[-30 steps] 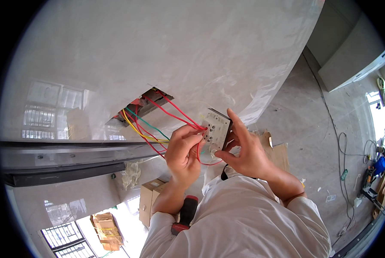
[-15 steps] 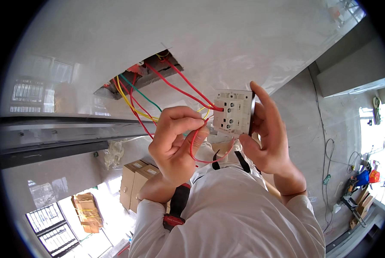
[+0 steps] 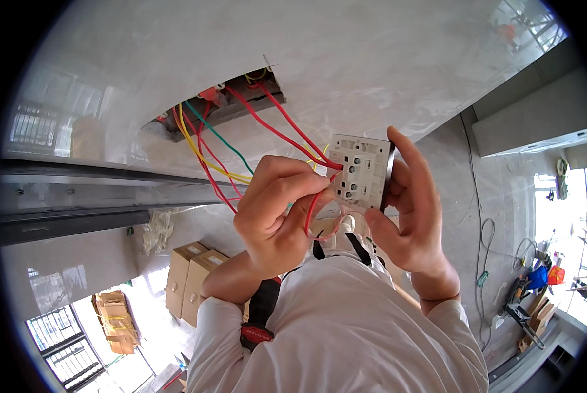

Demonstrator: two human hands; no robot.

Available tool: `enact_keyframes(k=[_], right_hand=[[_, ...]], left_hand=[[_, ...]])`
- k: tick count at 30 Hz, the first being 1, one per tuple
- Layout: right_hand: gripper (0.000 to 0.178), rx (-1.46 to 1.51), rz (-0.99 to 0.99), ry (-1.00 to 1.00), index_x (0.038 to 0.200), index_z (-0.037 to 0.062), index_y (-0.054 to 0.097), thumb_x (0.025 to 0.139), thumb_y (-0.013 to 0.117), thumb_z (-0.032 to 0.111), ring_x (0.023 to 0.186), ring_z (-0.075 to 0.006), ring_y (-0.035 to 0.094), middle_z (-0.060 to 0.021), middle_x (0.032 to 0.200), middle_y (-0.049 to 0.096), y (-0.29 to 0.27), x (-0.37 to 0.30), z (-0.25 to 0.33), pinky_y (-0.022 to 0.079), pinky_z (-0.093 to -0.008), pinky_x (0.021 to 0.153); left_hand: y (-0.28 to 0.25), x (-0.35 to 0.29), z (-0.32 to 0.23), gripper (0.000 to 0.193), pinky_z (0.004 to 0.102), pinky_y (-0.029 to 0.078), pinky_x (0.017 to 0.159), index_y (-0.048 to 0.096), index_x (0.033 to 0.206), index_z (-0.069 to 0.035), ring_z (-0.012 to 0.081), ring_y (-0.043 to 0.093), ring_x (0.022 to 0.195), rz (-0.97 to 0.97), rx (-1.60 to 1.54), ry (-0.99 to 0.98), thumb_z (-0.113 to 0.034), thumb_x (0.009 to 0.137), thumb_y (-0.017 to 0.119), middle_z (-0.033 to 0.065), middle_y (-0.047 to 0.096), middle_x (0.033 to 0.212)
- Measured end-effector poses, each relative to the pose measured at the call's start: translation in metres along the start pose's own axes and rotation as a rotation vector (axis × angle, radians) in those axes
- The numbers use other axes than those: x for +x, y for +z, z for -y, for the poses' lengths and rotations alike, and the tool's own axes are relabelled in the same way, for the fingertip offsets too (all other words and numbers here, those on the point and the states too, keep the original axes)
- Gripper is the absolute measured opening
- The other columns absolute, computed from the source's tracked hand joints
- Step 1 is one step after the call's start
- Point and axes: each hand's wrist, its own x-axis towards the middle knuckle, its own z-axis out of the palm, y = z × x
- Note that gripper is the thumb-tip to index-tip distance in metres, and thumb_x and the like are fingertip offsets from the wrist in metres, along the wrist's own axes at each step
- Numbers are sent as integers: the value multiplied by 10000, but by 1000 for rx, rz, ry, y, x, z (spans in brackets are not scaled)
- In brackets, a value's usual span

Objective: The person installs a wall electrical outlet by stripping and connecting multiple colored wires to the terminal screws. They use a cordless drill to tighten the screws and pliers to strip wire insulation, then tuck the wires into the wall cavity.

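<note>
My right hand (image 3: 414, 216) grips a wall switch (image 3: 361, 171) by its edges, with the white back and its screw terminals facing me. Two thick red wires (image 3: 273, 126) run from the wall opening (image 3: 221, 108) into the upper part of that back. Pinched between the thumb and fingers of my left hand (image 3: 273, 213) is a thinner red wire (image 3: 308, 219), its end close beside the switch's terminals; my fingers partly hide whether it goes in. The wire curves in a loop below. Yellow wires (image 3: 198, 152) and a green wire (image 3: 224, 139) pass behind my left hand.
A black and red tool (image 3: 262, 314) shows by my left forearm. Cardboard boxes (image 3: 192, 281) stand on the floor at left, below dark metal rails (image 3: 97, 196). A cable (image 3: 480, 262) trails across the floor at right, towards tools and a blue object (image 3: 537, 278).
My left hand has moved right, bringing the red wire's end up to the switch's terminals. The wire's loop has become smaller. My right hand still holds the switch.
</note>
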Motion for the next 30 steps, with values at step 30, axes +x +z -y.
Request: enact_keyframes(k=[30], right_hand=[[944,77,-7,-45,1610,-36,190,829,720,-68,874,-207,686,-212,1171,633,6,-13,5,595,-332,720]], left_hand=[[15,5,7,191,335,566,869,694,1064,2,244,685,1023,-48,-195,-12,62,893,757,184,682,1154]])
